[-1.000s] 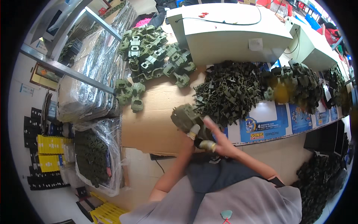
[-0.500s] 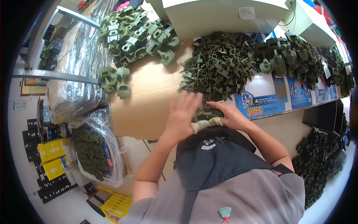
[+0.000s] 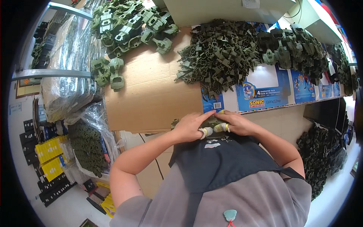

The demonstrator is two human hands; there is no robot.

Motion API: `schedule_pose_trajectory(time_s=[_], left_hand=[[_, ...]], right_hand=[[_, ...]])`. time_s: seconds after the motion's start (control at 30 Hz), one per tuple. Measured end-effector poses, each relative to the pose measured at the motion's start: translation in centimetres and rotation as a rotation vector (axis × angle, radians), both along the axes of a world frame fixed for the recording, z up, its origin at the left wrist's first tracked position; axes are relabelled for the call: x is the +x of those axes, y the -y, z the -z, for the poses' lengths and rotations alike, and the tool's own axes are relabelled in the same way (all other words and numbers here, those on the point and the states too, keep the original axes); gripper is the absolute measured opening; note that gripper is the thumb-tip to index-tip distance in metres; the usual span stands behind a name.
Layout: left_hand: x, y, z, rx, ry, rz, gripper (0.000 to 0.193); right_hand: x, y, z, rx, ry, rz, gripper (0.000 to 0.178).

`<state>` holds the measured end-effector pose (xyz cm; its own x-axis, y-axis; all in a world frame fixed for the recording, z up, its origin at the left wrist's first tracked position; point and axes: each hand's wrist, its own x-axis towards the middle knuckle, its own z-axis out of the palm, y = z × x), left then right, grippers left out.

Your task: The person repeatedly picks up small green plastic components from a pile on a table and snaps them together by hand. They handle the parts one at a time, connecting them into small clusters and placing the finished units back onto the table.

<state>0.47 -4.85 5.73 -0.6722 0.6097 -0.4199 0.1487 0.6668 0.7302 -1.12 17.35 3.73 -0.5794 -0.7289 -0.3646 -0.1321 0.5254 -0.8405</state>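
At the table's front edge, close against my dark apron, both my hands are closed on an olive-green plastic part, mostly covered by my fingers. My left hand grips its left side, and my right hand its right. Pale coverings wrap both thumbs, which point toward each other. A bit of green plastic shows beyond my left hand; I cannot tell whether it belongs to the same part. Ahead of my hands lies a heap of small dark-green clip-like pieces.
Larger green moulded parts are piled at the back left, with two on the cardboard sheet. More green parts lie on blue printed card at the right. A metal frame bar and plastic-wrapped stacks stand left.
My left hand has come down from above the table and closed on the green part beside my right hand. The view has shifted slightly, so the table sits higher.
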Motion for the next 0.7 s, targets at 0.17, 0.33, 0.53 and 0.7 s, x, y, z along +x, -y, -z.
schedule_pose_trajectory(time_s=[0.17, 0.33, 0.53, 0.7], left_hand=[[0.1, -0.2, -0.2, -0.023, 0.004, 0.003, 0.07], [-1.5, 1.1, -4.4, -0.137, -0.306, 0.051, 0.081], [1.9, 6.0, -1.1, 0.469, 0.474, -0.584, 0.084], [2.7, 3.1, -0.9, 0.484, 0.336, -0.715, 0.07]], right_hand=[[-0.8, 0.3, -0.4, -0.031, 0.077, 0.005, 0.048], [-1.4, -0.2, -0.7, -0.103, 0.062, 0.033, 0.052], [-1.0, -2.2, 0.6, -0.152, 0.203, 0.145, 0.056], [-2.2, -0.5, -3.9, -0.155, -0.38, 0.27, 0.054]])
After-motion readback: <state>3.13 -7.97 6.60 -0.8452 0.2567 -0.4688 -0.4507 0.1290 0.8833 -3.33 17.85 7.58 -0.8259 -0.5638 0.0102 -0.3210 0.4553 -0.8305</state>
